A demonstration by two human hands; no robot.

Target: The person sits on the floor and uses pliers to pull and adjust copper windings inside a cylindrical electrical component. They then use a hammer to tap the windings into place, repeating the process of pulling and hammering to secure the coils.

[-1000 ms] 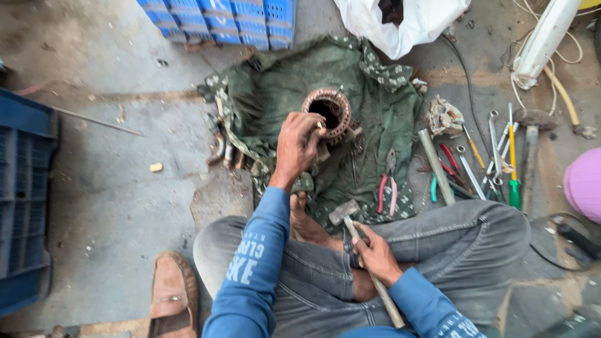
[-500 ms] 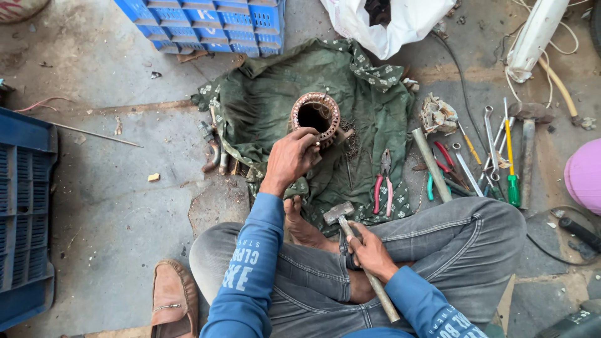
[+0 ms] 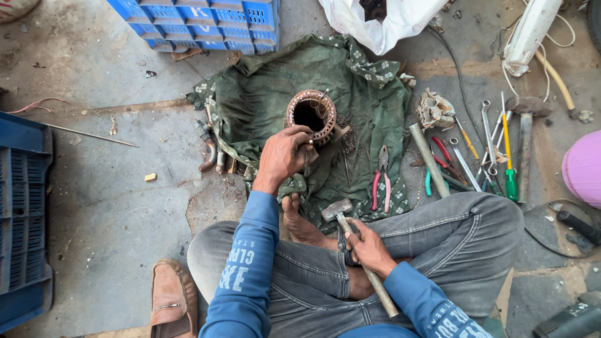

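I sit cross-legged on a concrete floor. My left hand (image 3: 285, 155) grips the near side of a round motor stator with copper windings (image 3: 311, 114), which stands on a green patterned cloth (image 3: 263, 94). My right hand (image 3: 369, 247) holds a hammer (image 3: 343, 216) by its wooden handle, the steel head resting low over my lap near my bare foot. Pink-handled pliers (image 3: 380, 181) lie on the cloth just right of the stator.
Blue plastic crates stand at the top (image 3: 200, 22) and the left edge (image 3: 22, 219). Spanners, screwdrivers and a metal rod (image 3: 429, 159) lie at right, a white bag (image 3: 388, 22) behind, a brown shoe (image 3: 172, 303) at lower left.
My left hand shifted a little lower on the stator's near side. The view drifted slightly; the hammer hand stays over my lap.
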